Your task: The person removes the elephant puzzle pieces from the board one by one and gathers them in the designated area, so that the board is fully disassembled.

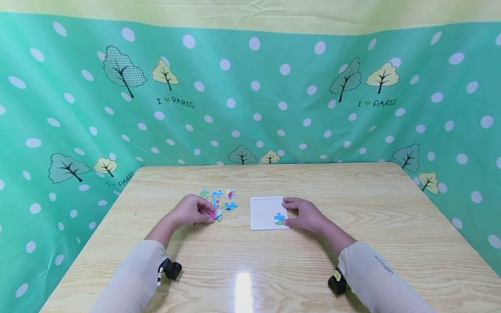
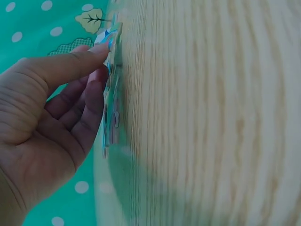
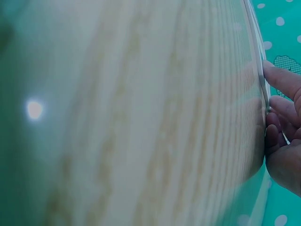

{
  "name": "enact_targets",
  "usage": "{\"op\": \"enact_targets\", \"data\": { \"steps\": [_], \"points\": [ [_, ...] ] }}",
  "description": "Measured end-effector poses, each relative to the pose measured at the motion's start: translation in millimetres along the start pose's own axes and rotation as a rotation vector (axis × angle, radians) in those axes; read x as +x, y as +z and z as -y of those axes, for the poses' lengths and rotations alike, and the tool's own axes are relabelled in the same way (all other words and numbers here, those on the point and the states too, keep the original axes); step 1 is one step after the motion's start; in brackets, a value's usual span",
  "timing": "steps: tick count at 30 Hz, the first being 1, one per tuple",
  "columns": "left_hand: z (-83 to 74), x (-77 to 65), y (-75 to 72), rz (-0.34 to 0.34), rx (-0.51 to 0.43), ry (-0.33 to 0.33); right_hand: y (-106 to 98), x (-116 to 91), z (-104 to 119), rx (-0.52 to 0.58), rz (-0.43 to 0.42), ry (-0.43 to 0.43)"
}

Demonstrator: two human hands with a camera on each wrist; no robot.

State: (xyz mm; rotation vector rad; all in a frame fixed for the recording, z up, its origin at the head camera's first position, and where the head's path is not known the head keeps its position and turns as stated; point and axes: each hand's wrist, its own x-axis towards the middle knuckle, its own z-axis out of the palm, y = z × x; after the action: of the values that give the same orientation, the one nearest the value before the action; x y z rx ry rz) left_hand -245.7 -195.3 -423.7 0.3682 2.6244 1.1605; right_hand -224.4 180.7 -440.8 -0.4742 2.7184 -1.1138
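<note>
My left hand (image 1: 194,210) is over a group of jigsaw pieces on the left of the table. Its thumb and fingertips pinch a small jigsaw piece (image 2: 112,37), partly hidden by the fingers. Loose pieces lie around it, among them a blue-and-green one (image 1: 230,206) and a white one with red and yellow (image 1: 230,194). My right hand (image 1: 307,215) grips the right edge of a square white puzzle tray (image 1: 260,213), thumb near the front corner and fingers farther back. A blue-and-green piece pair (image 1: 279,218) lies inside the tray's front right corner.
The wooden table (image 1: 250,256) carries the pieces and the tray, with a strip of bare wood between them. Behind and beside it hangs a green dotted cloth (image 1: 250,117) with printed trees. Light glares off the table's front.
</note>
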Motion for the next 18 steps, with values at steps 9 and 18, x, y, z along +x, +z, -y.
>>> {"op": "enact_targets", "data": {
  "steps": [9, 18],
  "points": [
    [2.3, -0.6, -2.1, -0.007, 0.063, -0.002, -0.3, 1.5, -0.8, -0.006, 0.002, 0.007],
    [5.6, -0.1, -2.8, -0.004, 0.058, -0.005, -0.4, 0.8, 0.8, -0.010, 0.000, 0.011]
  ]
}}
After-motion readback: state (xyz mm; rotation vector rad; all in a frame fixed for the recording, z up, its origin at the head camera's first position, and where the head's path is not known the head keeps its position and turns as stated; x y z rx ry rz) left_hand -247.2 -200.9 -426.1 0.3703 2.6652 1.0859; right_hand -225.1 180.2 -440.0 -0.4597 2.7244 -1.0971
